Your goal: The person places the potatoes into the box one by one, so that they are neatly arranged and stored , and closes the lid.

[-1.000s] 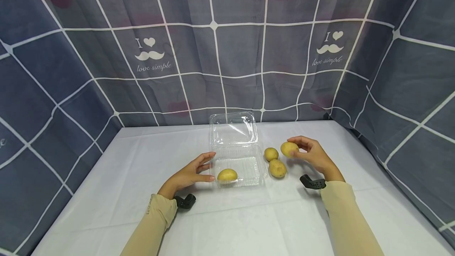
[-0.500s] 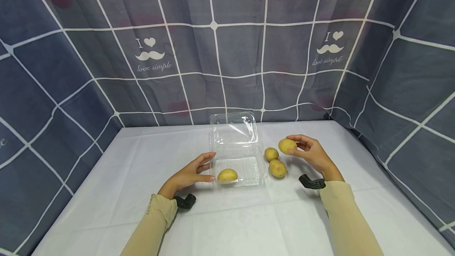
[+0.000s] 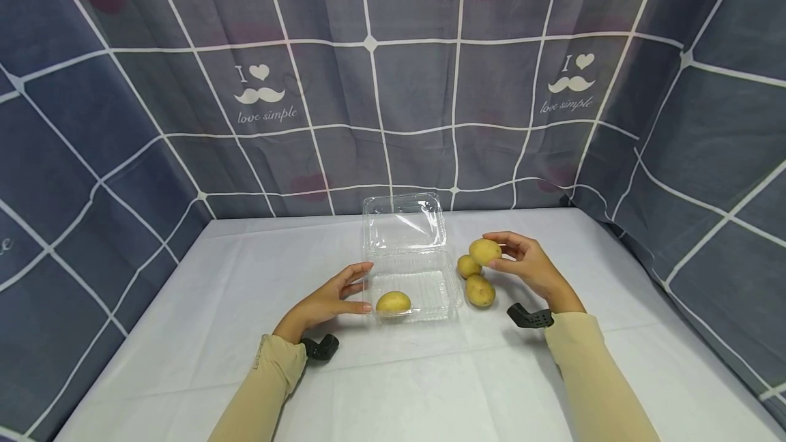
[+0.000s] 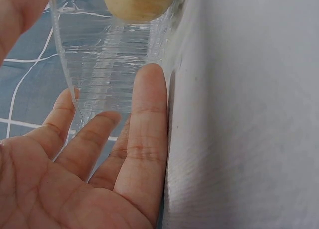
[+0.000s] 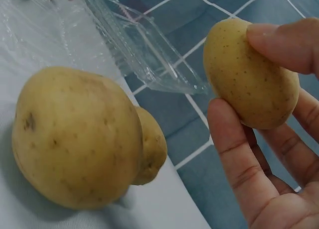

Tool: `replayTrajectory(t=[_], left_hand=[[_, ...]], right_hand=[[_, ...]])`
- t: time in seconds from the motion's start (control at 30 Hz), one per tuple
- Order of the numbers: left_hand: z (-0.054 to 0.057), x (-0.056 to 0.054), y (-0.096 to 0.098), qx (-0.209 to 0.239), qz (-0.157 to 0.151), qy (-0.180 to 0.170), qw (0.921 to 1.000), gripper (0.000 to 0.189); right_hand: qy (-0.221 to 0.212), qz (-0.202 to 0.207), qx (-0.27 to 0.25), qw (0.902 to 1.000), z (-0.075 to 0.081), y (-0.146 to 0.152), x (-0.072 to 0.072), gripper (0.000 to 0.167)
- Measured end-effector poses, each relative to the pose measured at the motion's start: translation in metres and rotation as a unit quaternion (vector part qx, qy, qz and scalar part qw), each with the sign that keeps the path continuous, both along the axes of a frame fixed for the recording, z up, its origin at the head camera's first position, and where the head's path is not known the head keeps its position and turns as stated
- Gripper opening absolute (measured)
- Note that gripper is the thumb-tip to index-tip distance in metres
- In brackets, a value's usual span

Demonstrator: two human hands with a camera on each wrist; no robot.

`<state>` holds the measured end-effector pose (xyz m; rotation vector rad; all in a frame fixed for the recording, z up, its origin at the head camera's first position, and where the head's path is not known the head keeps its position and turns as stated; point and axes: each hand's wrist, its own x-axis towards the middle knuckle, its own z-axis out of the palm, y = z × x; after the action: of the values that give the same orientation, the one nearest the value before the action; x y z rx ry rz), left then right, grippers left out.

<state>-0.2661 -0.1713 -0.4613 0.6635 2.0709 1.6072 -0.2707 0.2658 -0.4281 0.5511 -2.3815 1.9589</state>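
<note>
My right hand (image 3: 533,266) pinches a potato (image 3: 485,252) between thumb and fingers, raised above the table; the right wrist view shows this potato (image 5: 251,72) with small dark specks. Two more potatoes lie below it: a larger one (image 3: 479,291) in front and a smaller one (image 3: 468,267) behind. An uncovered clear plastic box (image 3: 424,282) stands left of them, its lid (image 3: 403,225) tipped back. One potato (image 3: 393,302) sits inside at the front left. Against the box's left side rests my left hand (image 3: 328,297), fingers spread and relaxed; fingertips (image 4: 149,82) touch the clear wall.
A white cloth (image 3: 405,380) covers the table. Grey-blue curtains (image 3: 331,87) with white grid lines hang behind and on both sides, and the lid stands close to the back one. A black wrist camera (image 3: 319,347) is strapped to each wrist.
My right hand has carried its potato left and slightly up, from beside the two loose potatoes to above the smaller one. The left hand, the box and the potato inside stay put.
</note>
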Motion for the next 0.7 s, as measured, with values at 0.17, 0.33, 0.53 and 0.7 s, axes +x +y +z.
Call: replayTrajectory(t=[0.17, 0.33, 0.53, 0.7], left_hand=[[0.002, -0.001, 0.000, -0.006, 0.001, -0.004, 1.0000, 0.094], [0.004, 0.000, 0.001, -0.005, -0.001, -0.008, 1.0000, 0.094], [0.004, -0.001, 0.000, -0.004, -0.006, -0.006, 1.0000, 0.093], [0.003, -0.001, 0.000, -0.006, -0.009, -0.003, 0.9999, 0.094]], right_hand=[[0.003, 0.002, 0.006, 1.0000, 0.003, -0.006, 0.001, 0.053], [0.002, 0.004, 0.007, 1.0000, 0.005, -0.011, 0.001, 0.053], [-0.001, 0.013, 0.011, 0.9999, 0.009, -0.020, 0.001, 0.052], [-0.004, 0.015, 0.020, 0.9997, 0.009, -0.027, 0.002, 0.052]])
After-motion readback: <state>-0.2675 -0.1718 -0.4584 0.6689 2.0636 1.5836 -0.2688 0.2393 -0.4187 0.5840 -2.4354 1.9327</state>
